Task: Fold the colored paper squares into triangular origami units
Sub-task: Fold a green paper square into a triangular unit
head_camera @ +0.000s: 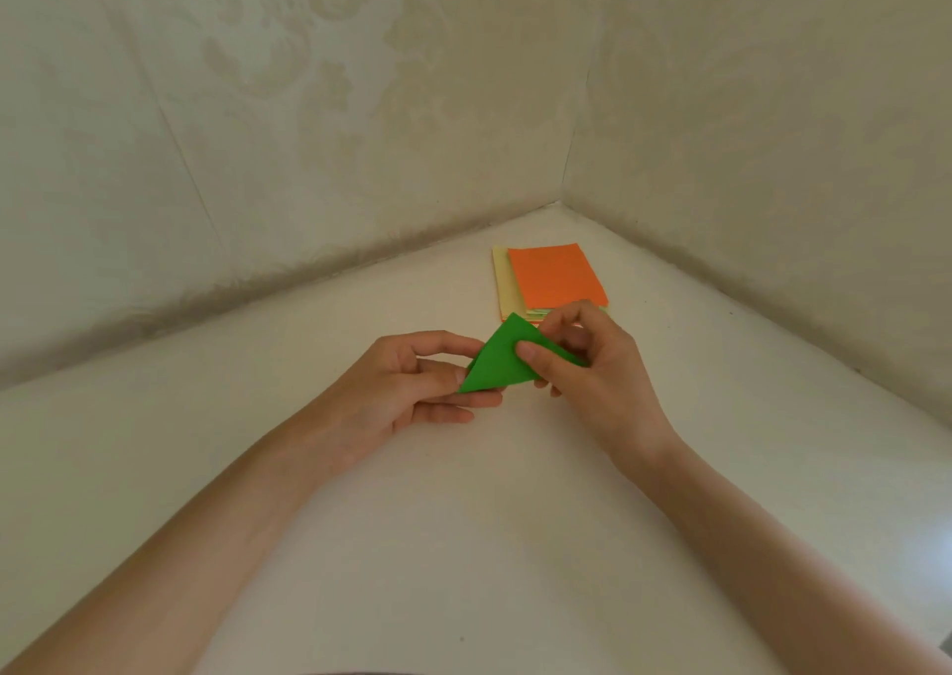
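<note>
Green paper triangle in the fingertip pinch of left hand and right hand (thumb on top).

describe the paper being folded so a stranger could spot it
On the white table lies a paper stack. Just in front, the left hand and right hand hold a bright green paper triangle, the only folded piece; the stack's top sheet is flat orange.
</note>
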The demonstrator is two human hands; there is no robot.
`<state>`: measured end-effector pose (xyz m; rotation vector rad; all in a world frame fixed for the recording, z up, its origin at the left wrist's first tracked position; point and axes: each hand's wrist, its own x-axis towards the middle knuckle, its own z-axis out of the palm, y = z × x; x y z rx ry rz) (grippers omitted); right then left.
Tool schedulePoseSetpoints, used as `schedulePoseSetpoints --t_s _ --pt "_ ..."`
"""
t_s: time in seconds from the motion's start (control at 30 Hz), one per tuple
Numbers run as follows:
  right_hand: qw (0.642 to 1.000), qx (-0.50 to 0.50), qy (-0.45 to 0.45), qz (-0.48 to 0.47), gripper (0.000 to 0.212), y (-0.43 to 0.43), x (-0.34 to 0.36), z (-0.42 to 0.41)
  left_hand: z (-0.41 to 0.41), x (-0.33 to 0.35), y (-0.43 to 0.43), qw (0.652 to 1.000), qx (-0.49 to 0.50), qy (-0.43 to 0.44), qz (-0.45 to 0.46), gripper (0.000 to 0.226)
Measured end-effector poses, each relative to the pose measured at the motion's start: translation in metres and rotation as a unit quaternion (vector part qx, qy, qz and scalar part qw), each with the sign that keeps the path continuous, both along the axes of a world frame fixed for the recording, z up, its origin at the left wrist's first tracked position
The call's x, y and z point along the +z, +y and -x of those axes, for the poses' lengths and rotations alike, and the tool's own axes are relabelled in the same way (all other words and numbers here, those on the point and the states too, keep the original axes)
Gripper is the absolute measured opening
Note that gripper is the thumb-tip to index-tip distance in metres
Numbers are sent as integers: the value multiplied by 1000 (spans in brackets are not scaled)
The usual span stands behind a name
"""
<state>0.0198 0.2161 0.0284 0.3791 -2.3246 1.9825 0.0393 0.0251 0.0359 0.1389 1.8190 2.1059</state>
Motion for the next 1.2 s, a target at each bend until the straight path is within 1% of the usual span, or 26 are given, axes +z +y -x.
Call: schedulePoseSetpoints --t_s 0.1,0.17,0.23,0.33,0.5,0.67,0.7,0.73,0.77,0.8,0.83,0.87,0.9,0.93,0.97,1.0,1.07,1.13,1.17,1.2 --pt "1000 7 -19 -10 19 -1 -1 1 0 0 -1 1000 -26 -16 0 25" --pt "1000 10 -21 -12 15 -3 0 1 0 1 -1 999 -35 -29 0 25" --pt "1000 6 -22 -15 15 -3 0 1 0 2 1 999 -36 -40 3 21" --pt "999 5 -26 -22 14 -2 0 0 -1 1 3 998 -28 -6 60 31" --pt "999 3 -35 -22 18 -1 -1 0 1 -4 2 994 -7 32 105 16" --pt "998 2 -58 -20 16 -3 0 0 3 -5 1 993 -5 44 112 12" --pt "998 1 -59 -25 15 -3 -1 0 3 -6 1 991 -2 50 125 10" --pt "997 -7 -50 -51 14 -3 -2 0 4 -7 2 986 7 70 153 10" --pt "994 -21 -29 -105 13 -2 -3 1 3 -9 3 973 21 104 204 10" --pt "982 -32 -2 -184 10 -1 -5 2 2 -11 4 950 37 147 272 11" --pt "963 -40 24 -267 11 -1 -7 1 1 -14 6 916 54 191 348 12" --pt "941 -45 45 -334 14 -2 -9 1 -2 -17 8 872 67 227 427 11" --pt "924 -46 60 -375 17 -3 -11 1 -5 -18 10 823 78 254 502 9" --pt "913 -46 77 -399 17 -3 -13 2 -7 -19 10 785 94 276 547 6" --pt "903 -48 98 -415 16 -4 -15 2 -7 -21 9 766 108 298 560 9" --pt "896 -53 118 -424 14 -4 -16 3 -5 -24 6 761 116 325 549 15" --pt "886 -61 128 -440 14 -5 -19 6 2 -29 -1 769 94 388 500 23" --pt "873 -64 131 -466 16 -6 -19 7 6 -31 -5 750 34 443 490 17" --pt "868 -62 155 -468 17 -5 -18 7 7 -31 -7 740 5 457 494 20" --pt "861 -49 200 -465 20 -3 -17 5 6 -30 -8 735 -18 459 498 27"
